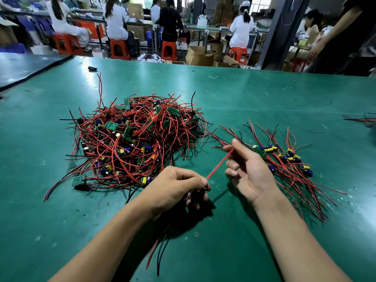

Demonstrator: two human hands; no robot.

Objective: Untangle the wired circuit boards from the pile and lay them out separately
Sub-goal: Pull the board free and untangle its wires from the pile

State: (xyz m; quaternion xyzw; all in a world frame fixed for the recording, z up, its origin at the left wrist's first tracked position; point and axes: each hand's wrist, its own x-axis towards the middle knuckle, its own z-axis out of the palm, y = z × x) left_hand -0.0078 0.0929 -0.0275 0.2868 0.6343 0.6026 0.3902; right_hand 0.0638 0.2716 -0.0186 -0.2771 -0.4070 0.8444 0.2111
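A big tangled pile (134, 139) of small green circuit boards with red and black wires lies left of centre on the green table (264, 94). To the right, several boards (284, 157) lie spread out with their wires running toward me. My left hand (175, 190) is closed on a board, mostly hidden in the fist, its red and black wires hanging below. A red wire (218, 165) stretches taut from that fist up to my right hand (248, 169), which pinches it between thumb and forefinger, the other fingers loosely curled.
A small black object (92, 68) lies near the table's far left edge. More wires (364, 120) poke in at the right edge. Several people sit on orange stools at benches beyond the table; another person stands at the far right.
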